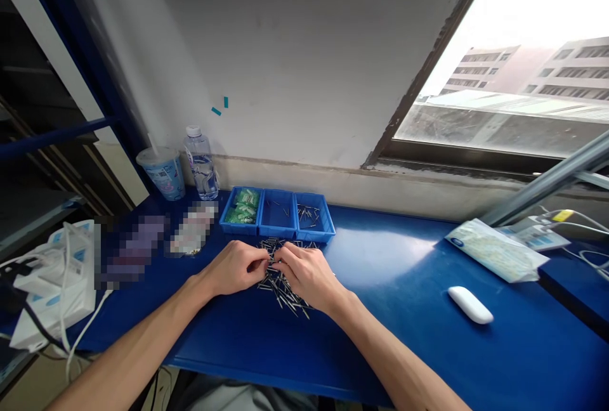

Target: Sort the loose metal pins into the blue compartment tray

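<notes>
A loose pile of thin, dark and silvery metal pins (288, 297) lies on the blue table, too small to tell their exact kind. My left hand (240, 266) is at the pile's left side, thumb and forefinger pinched together. Over the right part of the pile, my right hand (308, 273) has its fingers curled and closed, the fingertips close to the left ones. Whatever is between the fingers of either hand is hidden or too small to make out. Just behind the pile stand three joined blue bins: a left bin (238, 229), a middle bin (276, 231) and a right bin (316, 234).
Green-and-white packets (243, 206) fill the left bin; the other two hold some thin pins. Behind left are a water bottle (202, 167) and a cup (164, 173). Power strips with cables (61, 284) lie left. A white mouse-like case (470, 304) and a tissue pack (497, 249) sit right.
</notes>
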A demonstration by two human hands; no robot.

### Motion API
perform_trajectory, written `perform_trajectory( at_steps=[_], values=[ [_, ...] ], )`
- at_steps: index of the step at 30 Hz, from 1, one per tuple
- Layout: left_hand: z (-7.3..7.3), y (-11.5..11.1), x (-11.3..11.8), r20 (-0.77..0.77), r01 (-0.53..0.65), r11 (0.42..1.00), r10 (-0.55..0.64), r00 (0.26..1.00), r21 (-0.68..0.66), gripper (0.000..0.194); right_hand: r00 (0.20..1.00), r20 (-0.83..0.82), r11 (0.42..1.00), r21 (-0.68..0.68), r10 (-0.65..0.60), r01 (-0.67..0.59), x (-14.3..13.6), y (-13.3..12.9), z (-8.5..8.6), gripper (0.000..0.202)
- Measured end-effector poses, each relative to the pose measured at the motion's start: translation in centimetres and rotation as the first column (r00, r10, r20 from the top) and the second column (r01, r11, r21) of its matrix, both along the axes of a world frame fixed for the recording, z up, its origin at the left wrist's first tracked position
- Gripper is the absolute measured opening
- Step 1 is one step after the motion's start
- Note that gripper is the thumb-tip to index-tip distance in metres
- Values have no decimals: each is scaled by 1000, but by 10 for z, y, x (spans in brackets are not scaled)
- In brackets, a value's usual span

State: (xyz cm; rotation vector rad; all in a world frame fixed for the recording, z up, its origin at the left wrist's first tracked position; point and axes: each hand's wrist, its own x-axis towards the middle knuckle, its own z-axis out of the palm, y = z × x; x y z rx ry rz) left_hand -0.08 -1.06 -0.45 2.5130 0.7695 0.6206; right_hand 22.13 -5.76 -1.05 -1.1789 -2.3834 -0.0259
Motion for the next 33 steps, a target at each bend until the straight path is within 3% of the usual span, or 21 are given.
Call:
perform_trajectory(
  at_steps=[4,9,14,18,25,33],
  values=[
    [-1,0,0,8,1,1000,-1,1000,2,26,1000,-2,1000,-7,-20,20,-1,0,0,18],
    [-1,1,-1,32,-13,1000,12,999,17,26,998,-8,998,-12,56,-56,1,-2,4,13],
    [2,-1,-1,23,-13,1000,13,1000,9,27,999,39,1000,12,7,-7,2,-1,1,22],
    [1,-1,0,38,-8,1000,8,999,13,27,1000,-13,1000,-22,-22,21,2,-1,0,11],
    [1,-1,0,17,-4,1000,4,1000,0,25,998,59,1000,-15,-7,8,0,2,0,17],
    [-2,0,0,25,-16,1000,16,1000,1,23,999,45,1000,16,23,-24,0,2,0,8]
  ],
)
